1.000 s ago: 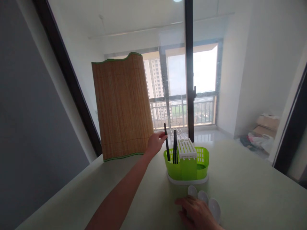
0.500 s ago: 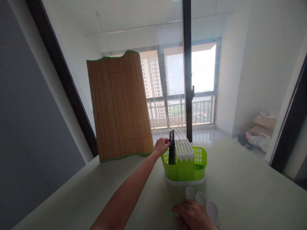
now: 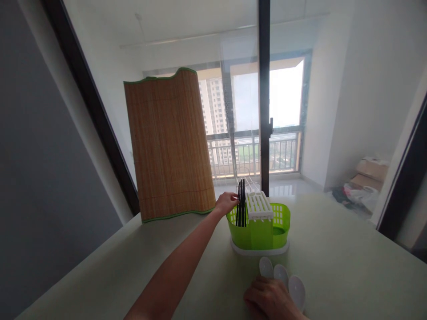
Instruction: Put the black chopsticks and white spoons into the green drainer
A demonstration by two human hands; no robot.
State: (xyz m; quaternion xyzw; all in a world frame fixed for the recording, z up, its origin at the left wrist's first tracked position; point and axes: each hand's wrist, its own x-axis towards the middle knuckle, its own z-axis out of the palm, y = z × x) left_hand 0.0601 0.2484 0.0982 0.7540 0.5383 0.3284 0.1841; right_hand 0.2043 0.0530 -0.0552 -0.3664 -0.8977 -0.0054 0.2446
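Several black chopsticks [image 3: 241, 209] stand upright in the left compartment of a green basket [image 3: 240, 239] with a white base. My left hand [image 3: 227, 202] reaches to the basket's left rim, its fingertips closed at the chopsticks. A white slotted rack [image 3: 259, 206] with small hooks sits across the middle of the basket. In front lie white spoons, a left one [image 3: 266, 267], a middle one [image 3: 280, 274] and a right one [image 3: 296, 291], bowls showing. My right hand [image 3: 270, 297] is curled over where their handles would be; its fingertips and what they hold are hidden.
A bamboo mat [image 3: 170, 146] with green edging stands upright on the pale table [image 3: 333, 266], left of the basket. Behind the table are glass panels with a dark frame [image 3: 264, 89]. Cardboard boxes [image 3: 368, 173] and bags lie beyond the glass at right.
The view has shifted slightly, moving the scene a little right. The chopsticks stand closer together beside my left hand. My right hand's fingers have curled in more by the spoons.
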